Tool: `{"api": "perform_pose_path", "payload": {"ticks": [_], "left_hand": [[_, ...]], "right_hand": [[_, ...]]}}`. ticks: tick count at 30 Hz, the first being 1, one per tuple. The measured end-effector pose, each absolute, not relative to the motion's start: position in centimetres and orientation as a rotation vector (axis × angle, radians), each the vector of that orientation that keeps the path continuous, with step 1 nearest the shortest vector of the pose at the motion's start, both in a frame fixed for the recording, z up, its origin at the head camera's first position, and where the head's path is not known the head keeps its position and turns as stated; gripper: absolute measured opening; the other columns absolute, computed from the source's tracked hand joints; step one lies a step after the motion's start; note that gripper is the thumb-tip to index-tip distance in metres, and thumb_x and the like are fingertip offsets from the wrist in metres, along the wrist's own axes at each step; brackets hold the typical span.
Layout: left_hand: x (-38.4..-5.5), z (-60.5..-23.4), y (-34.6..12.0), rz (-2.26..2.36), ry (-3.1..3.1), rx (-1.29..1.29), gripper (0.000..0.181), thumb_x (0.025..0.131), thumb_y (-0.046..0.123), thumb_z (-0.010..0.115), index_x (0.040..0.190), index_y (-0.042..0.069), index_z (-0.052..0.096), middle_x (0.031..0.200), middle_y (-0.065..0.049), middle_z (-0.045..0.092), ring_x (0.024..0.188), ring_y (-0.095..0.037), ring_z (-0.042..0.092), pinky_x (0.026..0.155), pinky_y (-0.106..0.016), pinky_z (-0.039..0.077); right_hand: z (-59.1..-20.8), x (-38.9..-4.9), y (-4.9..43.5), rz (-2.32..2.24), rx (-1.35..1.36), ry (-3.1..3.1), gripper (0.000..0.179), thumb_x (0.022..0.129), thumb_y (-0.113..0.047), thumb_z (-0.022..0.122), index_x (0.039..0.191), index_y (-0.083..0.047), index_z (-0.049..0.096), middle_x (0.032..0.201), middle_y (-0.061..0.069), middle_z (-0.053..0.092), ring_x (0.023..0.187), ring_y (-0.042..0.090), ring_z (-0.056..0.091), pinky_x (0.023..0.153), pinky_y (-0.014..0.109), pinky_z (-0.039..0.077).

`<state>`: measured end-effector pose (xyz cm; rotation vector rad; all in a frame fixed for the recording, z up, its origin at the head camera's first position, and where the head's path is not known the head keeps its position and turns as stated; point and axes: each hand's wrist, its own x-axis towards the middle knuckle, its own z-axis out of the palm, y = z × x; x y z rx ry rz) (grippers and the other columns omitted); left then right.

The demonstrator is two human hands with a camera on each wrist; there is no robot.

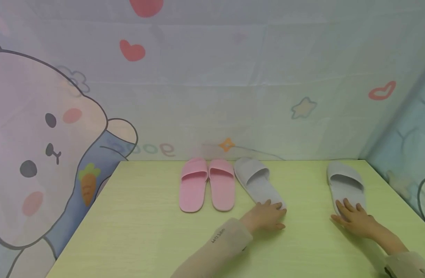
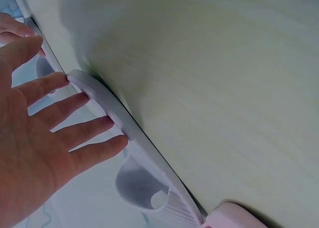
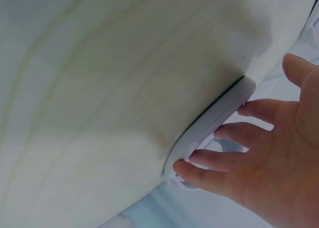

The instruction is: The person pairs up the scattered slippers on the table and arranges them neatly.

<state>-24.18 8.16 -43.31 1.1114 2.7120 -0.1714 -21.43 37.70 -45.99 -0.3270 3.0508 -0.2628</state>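
Two grey slippers lie apart on the table, toes toward the back. My left hand [image 1: 266, 217] touches the heel end of the left grey slipper [image 1: 264, 189], which is turned at a slant. In the left wrist view its spread, straight fingertips rest on that slipper's edge [image 2: 124, 119]. My right hand [image 1: 358, 222] is at the heel of the other grey slipper [image 1: 349, 190], farther right. The right wrist view shows its extended fingers touching the sole [image 3: 209, 121], the thumb held off it. A pair of pink slippers [image 1: 193, 193] stands side by side left of the slanted grey one.
The pale yellow wood-grain table [image 1: 129, 227] ends at a printed cloth backdrop [image 1: 212, 108] behind the slippers. Another patterned cloth [image 1: 414, 154] hangs along the right side. The toe of the slanted grey slipper lies against or very near the right pink slipper [image 1: 222, 191].
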Motion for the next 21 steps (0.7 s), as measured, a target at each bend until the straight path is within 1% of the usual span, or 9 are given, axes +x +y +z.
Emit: {"api": "perform_pose_path", "payload": {"ticks": [5, 11, 21], "left_hand": [[-24.1, -43.3, 8.0, -0.166, 2.700, 1.101, 0.053, 0.088, 0.048, 0.046, 0.137, 0.031, 0.033, 0.145, 0.010, 0.029, 0.133, -0.023, 0.030, 0.104, -0.040, 0.033], [-24.0, -43.0, 7.7, -0.139, 2.679, 1.098, 0.056, 0.086, 0.048, 0.050, 0.137, 0.031, 0.033, 0.146, 0.010, 0.028, 0.134, -0.023, 0.029, 0.105, -0.040, 0.033], [-24.1, -43.0, 7.4, -0.136, 2.664, 1.113, 0.056, 0.084, 0.049, 0.052, 0.135, 0.032, 0.036, 0.145, 0.011, 0.028, 0.133, -0.023, 0.030, 0.104, -0.040, 0.033]], "right_hand": [[-46.2, -21.3, 37.2, -0.244, -0.311, 3.059, 0.073, 0.091, -0.047, 0.038, 0.129, 0.016, 0.030, 0.127, 0.045, 0.026, 0.108, 0.070, 0.019, 0.069, 0.075, 0.032], [-46.2, -21.0, 36.6, -0.270, -0.301, 3.045, 0.073, 0.092, -0.047, 0.037, 0.129, 0.016, 0.030, 0.128, 0.045, 0.025, 0.107, 0.072, 0.017, 0.071, 0.077, 0.029], [-46.1, -20.8, 35.1, -0.282, -0.323, 3.048, 0.073, 0.091, -0.046, 0.039, 0.129, 0.015, 0.030, 0.129, 0.045, 0.024, 0.107, 0.072, 0.018, 0.072, 0.078, 0.027]]}}
